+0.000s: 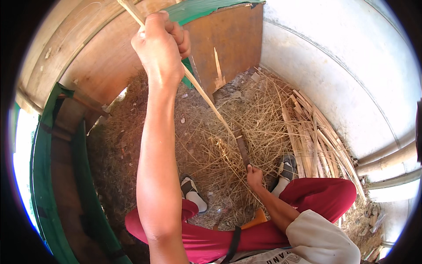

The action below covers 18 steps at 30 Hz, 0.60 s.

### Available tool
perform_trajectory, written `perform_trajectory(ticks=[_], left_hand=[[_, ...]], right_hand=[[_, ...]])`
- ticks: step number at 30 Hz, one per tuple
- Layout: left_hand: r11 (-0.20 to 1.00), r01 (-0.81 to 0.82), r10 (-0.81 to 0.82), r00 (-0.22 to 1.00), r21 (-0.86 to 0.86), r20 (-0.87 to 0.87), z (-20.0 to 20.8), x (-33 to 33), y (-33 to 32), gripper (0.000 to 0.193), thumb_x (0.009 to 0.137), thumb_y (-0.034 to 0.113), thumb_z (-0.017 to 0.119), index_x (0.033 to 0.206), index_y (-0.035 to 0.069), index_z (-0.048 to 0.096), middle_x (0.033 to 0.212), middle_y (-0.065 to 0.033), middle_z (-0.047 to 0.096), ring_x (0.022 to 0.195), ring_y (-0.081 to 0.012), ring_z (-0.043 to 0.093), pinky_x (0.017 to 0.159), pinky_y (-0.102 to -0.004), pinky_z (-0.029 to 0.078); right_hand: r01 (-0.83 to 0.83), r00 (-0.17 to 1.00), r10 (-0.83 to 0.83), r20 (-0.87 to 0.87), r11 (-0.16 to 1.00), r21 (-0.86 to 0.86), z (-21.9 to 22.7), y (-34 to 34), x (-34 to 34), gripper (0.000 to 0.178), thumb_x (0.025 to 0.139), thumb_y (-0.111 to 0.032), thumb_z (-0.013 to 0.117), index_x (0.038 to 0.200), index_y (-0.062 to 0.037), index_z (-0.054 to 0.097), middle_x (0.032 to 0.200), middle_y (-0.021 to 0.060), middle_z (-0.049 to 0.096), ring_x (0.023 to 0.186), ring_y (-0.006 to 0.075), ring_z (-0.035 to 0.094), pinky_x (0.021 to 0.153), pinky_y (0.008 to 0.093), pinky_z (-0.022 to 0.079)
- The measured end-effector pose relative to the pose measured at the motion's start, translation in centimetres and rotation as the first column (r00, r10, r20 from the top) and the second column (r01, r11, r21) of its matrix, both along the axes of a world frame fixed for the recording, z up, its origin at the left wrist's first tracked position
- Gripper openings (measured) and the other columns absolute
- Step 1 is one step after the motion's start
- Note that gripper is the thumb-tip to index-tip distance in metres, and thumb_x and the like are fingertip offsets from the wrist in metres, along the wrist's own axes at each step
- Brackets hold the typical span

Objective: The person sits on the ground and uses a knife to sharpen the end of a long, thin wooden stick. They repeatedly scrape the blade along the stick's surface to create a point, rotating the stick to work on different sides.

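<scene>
My left hand (160, 44) is raised high at the upper left, its fingers wrapped round a long, thin, pale strip of split bamboo or wood (203, 93). The strip slants down to the right from beyond the top edge. Low in the middle, my right hand (254, 177) grips the lower end of a knife with a dark brown blade (242, 150). The strip's lower end meets the blade near its top. Whether the edge has cut into the strip cannot be made out. The knife's handle is mostly hidden in my fist.
Thin shavings (259, 119) litter the dirt floor between my feet. To the right, split strips (314, 145) lie in a pile along a pale curved wall (338, 66). A brown board (228, 39) stands ahead. Green cloth (48, 193) hangs at left. An orange object (256, 218) lies by my lap.
</scene>
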<state>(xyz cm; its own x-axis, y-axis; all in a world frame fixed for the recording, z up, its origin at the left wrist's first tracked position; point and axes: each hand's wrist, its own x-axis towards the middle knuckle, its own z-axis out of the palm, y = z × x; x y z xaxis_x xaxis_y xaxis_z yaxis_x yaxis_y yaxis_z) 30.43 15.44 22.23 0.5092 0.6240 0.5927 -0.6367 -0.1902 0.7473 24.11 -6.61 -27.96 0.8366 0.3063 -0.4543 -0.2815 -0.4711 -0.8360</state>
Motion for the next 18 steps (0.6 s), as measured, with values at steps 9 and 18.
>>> perform_trajectory(ticks=[9,18], left_hand=[[0.995,-0.078,0.077,0.997,-0.056,-0.008,-0.3,-0.6,0.8,0.033,0.090,0.017,0.048,0.064,0.009,0.029,0.050,-0.0013,0.027,0.042,-0.0110,0.027,0.041,-0.0313,0.017],[0.999,-0.012,0.013,1.000,-0.052,0.025,0.2,-0.3,0.4,0.032,0.090,0.017,0.048,0.064,0.009,0.030,0.050,-0.0026,0.028,0.042,-0.0115,0.026,0.041,-0.0316,0.016]], right_hand=[[-0.146,0.775,0.174,0.608,0.985,-0.095,6.7,1.0,4.2,0.041,0.105,-0.030,0.050,0.075,-0.0023,0.061,0.048,0.0111,0.045,0.038,0.0210,0.038,0.039,0.0411,0.031],[-0.150,0.778,0.247,0.577,0.966,-0.212,-3.0,-2.7,1.2,0.036,0.105,-0.030,0.049,0.088,0.0003,0.059,0.051,0.0127,0.045,0.037,0.0232,0.037,0.039,0.0430,0.034]])
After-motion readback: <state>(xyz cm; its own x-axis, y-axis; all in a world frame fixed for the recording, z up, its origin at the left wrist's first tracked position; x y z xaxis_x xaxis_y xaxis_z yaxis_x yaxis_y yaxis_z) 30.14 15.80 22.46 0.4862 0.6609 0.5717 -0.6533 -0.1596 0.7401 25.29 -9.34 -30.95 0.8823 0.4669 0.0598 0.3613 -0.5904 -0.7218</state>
